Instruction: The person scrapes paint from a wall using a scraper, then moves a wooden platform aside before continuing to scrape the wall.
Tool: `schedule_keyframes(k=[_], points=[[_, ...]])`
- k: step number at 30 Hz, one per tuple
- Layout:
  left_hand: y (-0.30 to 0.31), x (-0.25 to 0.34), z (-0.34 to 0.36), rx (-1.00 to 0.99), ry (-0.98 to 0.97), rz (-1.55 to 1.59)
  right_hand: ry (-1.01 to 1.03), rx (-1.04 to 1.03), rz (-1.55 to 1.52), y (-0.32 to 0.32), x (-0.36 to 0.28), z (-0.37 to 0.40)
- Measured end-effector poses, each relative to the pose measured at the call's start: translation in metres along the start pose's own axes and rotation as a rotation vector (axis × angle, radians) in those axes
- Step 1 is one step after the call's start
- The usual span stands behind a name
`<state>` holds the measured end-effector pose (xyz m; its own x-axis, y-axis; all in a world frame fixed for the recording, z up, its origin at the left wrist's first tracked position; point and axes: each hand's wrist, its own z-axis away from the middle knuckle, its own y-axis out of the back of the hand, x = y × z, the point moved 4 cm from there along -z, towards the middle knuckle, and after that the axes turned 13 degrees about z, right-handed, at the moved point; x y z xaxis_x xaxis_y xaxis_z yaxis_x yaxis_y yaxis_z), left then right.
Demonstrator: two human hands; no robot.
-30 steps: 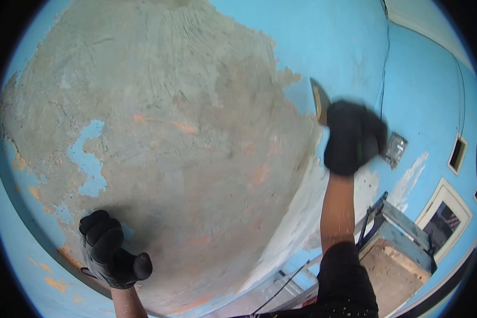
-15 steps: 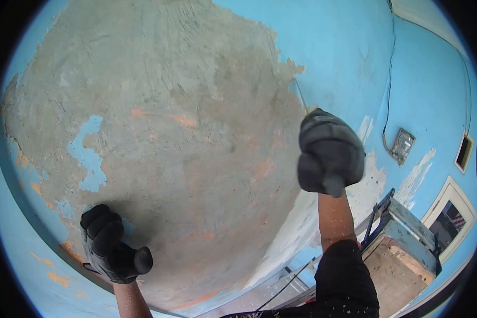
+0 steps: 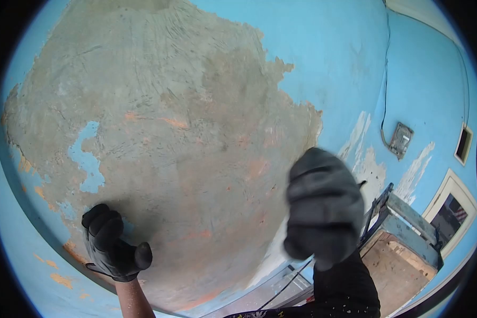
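Note:
My right hand [image 3: 326, 209], in a black glove and slightly blurred, is closed in a fist in front of the wall's right part. It grips a scraper, whose thin blade showed above the fist a moment ago; the fist now hides nearly all of it. Bare grey plaster [image 3: 196, 148] covers most of the wall ahead, with ragged edges of blue paint [image 3: 334, 58] around it. At lower left, my gloved left hand [image 3: 114, 246] rests against the plaster, thumb held apart and fingers bent, with nothing seen in it. A leftover blue paint patch [image 3: 87, 159] lies above it.
A worn wooden piece with a blue-grey edge [image 3: 403, 259] stands at lower right. Beyond it are a white-framed opening [image 3: 453, 214], an electrical box [image 3: 401, 140] with a hanging cable, and a small wall recess [image 3: 464, 144].
My right hand has come down and nearer to the camera, uncovering the plaster's right edge. The blade has gone out of sight. My left hand stays in place.

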<state>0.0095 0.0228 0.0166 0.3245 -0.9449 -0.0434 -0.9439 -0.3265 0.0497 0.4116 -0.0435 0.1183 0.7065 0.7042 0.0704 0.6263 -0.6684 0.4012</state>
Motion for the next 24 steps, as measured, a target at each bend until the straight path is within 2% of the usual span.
schedule_keyframes(k=[2, 3, 4, 5, 7, 9, 11, 13, 15, 17, 18, 20, 21, 22, 24], points=[[0.000, -0.001, 0.000, 0.006, -0.018, -0.005, 0.257, 0.063, 0.663, -0.043, -0.021, -0.029], [0.001, -0.001, 0.000, 0.026, -0.030, -0.009, 0.131, 0.075, 0.681, -0.046, 0.050, -0.028], [0.002, 0.000, 0.000, 0.031, -0.030, -0.014, 0.409, 0.339, 0.952, -0.028, 0.021, -0.055], [0.001, 0.000, -0.002, 0.012, -0.037, -0.021, 0.425, 0.318, 0.682, -0.014, 0.024, -0.072], [0.000, 0.001, -0.004, -0.006, -0.049, -0.025, 0.024, 0.304, 0.589, 0.013, -0.015, -0.078], [-0.001, 0.003, -0.003, 0.002, -0.015, -0.030, -0.359, 0.013, 0.935, 0.005, -0.001, -0.031], [-0.004, 0.002, -0.001, 0.021, -0.008, -0.027, 0.512, -0.120, -0.159, -0.028, -0.052, -0.053], [0.001, 0.002, 0.000, 0.027, 0.001, -0.024, 0.233, 0.117, 0.639, -0.038, 0.022, -0.032], [0.000, 0.003, -0.002, -0.001, -0.019, -0.006, 0.436, -0.146, -0.614, -0.017, 0.074, -0.087], [0.001, 0.003, -0.003, 0.006, -0.034, -0.016, 0.026, 0.510, 0.652, 0.019, 0.011, -0.084], [-0.001, 0.002, -0.004, 0.005, -0.042, -0.021, 0.042, 0.508, 0.654, 0.019, -0.016, -0.079], [-0.004, 0.004, -0.003, 0.012, -0.025, -0.041, 0.141, 0.128, 0.172, -0.005, -0.047, -0.064], [-0.003, 0.004, -0.004, 0.018, -0.021, -0.066, 0.278, 0.016, -0.111, -0.019, -0.047, -0.060], [-0.003, 0.004, -0.005, 0.009, -0.024, -0.069, 0.274, 0.023, -0.116, -0.025, -0.041, -0.070], [-0.001, 0.004, -0.005, 0.007, -0.033, -0.045, 0.703, 0.326, 0.411, -0.025, -0.042, -0.090]])
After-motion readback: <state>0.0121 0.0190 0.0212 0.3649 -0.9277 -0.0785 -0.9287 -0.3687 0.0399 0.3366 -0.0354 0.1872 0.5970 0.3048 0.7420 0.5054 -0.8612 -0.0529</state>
